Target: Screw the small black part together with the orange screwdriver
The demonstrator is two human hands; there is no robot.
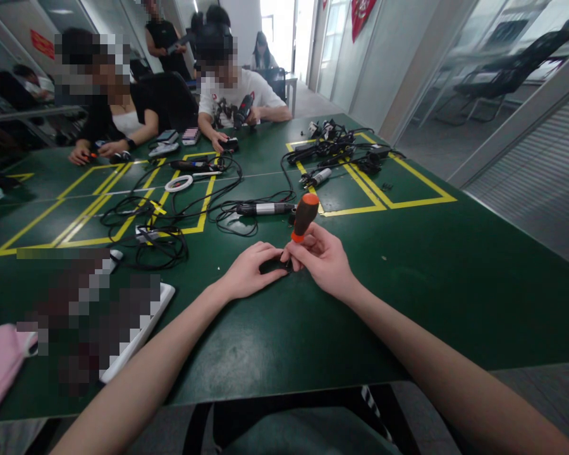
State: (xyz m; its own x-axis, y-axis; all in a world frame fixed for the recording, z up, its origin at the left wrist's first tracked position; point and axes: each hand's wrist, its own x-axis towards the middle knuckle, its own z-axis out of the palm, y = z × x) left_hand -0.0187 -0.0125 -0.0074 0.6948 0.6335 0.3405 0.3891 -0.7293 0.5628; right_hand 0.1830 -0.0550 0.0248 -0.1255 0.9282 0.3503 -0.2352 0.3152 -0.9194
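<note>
My right hand [323,259] is closed round the lower end of a screwdriver with a black and orange handle [305,217], held nearly upright with its tip pointing down. My left hand [250,270] lies just to its left, fingers curled over a small black object [273,266] on the green table [422,284]. The screwdriver's tip meets that object between my two hands; the tip itself is hidden by my fingers.
Tangled black cables [171,221], a black and silver tool [264,208] and a white ring [178,183] lie beyond my hands inside yellow taped boxes. More cables and adapters [336,151] sit far right. Two people sit at the table's far side. A white-edged device [137,341] lies at my left.
</note>
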